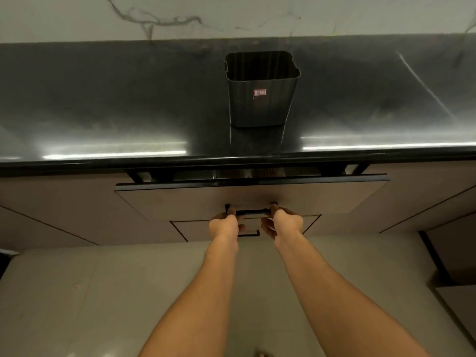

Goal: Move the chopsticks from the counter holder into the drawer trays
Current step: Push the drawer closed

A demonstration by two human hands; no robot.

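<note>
A dark metal holder (261, 99) with a small red-and-white sticker stands upright in the middle of the black counter; I see no chopsticks in its open top. Below it the beige drawer (180, 202) is pulled out only a little. In the narrow gap under the counter edge brown chopsticks (268, 173) show in a tray. My left hand (224, 224) grips the left end of the black drawer handle (252, 211). My right hand (284, 222) grips its right end.
The glossy black counter (103, 112) runs the full width, its front edge overhanging the drawer gap. A marble wall (231, 14) rises behind it. A second drawer with a black handle (248, 234) sits below. Beige floor tiles (103, 292) lie underfoot.
</note>
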